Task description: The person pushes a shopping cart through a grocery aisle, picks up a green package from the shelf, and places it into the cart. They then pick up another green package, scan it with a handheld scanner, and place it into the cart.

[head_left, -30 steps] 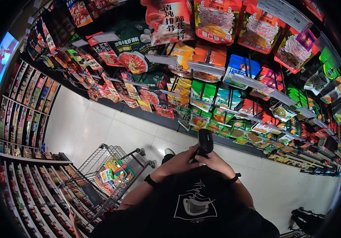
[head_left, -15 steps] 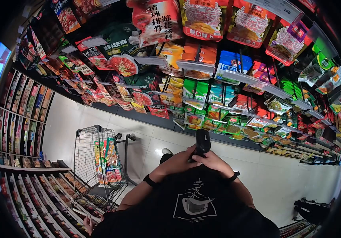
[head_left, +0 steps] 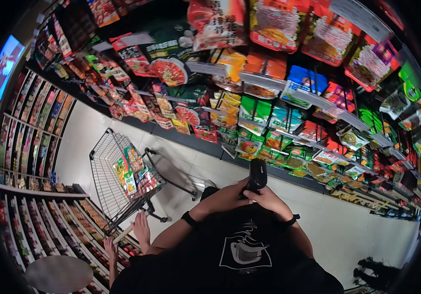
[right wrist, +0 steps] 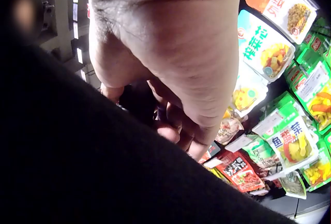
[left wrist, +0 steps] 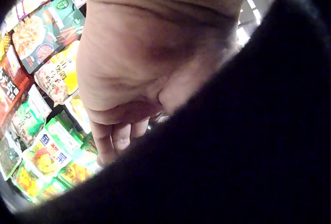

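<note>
In the head view both hands meet in front of the black shirt, around an upright black handheld device [head_left: 257, 175]. My right hand [head_left: 268, 199] holds it, thumb across its near side. The right wrist view shows dark casing [right wrist: 138, 100] between the thumb and curled fingers of the right hand [right wrist: 170, 53]. My left hand [head_left: 231, 196] lies against the device's left side. In the left wrist view the left hand [left wrist: 155, 63] has its fingers bent downward, partly hidden by dark cloth; I cannot tell whether they grip the device.
Hanging food pouches [head_left: 254, 115] fill the rack ahead. A wire shopping cart [head_left: 103, 169] holding colourful packets [head_left: 131, 174] stands at left; another person's hands [head_left: 141, 230] are at its handle. Shelves [head_left: 39, 230] line the left, beneath a lit screen [head_left: 5, 67]. Pale floor tiles [head_left: 313, 208] run along the rack.
The cart has turned and shifted, and the other person's hands and handle have come further into view at lower left. The view swung left, then back right. Both my hands stay around the black device.
</note>
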Motion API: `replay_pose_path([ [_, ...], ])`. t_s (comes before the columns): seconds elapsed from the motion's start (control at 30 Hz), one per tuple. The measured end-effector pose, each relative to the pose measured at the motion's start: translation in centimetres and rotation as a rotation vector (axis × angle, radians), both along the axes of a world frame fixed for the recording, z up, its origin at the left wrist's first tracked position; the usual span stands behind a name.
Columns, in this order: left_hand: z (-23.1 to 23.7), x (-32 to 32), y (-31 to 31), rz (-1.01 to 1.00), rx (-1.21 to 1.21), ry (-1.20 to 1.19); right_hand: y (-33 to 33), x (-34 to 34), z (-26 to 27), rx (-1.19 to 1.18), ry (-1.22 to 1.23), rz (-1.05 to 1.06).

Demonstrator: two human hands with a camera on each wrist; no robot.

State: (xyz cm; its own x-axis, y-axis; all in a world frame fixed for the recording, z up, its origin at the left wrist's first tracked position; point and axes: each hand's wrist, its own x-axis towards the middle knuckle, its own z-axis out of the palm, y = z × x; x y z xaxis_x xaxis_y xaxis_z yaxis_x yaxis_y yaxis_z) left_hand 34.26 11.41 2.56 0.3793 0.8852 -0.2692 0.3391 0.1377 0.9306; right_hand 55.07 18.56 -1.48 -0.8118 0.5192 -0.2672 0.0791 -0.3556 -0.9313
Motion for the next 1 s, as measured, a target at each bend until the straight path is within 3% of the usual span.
replay_pose_path([
  [0.1, -1.2, 0.0, -0.1, -0.001, 0.006, 0.015, 0.1, 0.5, -2.5, 0.074, -0.144, 0.032],
  [0.33, -1.6, 0.1, 0.1, 0.018, -0.020, 0.024, 0.0, -0.3, -0.9, 0.090, -0.031, -0.029],
  [0.63, -2.3, 0.0, -0.3, 0.056, 0.009, 0.054, 0.8, 0.4, -3.8, 0.097, -0.138, 0.089],
  [0.8, -1.4, -1.2, -1.1, 0.158, 0.022, -0.058, 0.6, -0.3, -2.7, 0.132, -0.036, -0.060],
  [0.9, -1.9, -4.3, -2.5, 0.406, 0.022, 0.019, 1.8, -0.2, -2.5, 0.118, 0.035, -0.043],
  [1.0, -5.8, -8.3, -5.1, 0.726, 0.323, 0.559, 2.5, -0.4, -1.9, 0.083, 0.070, -0.004],
])
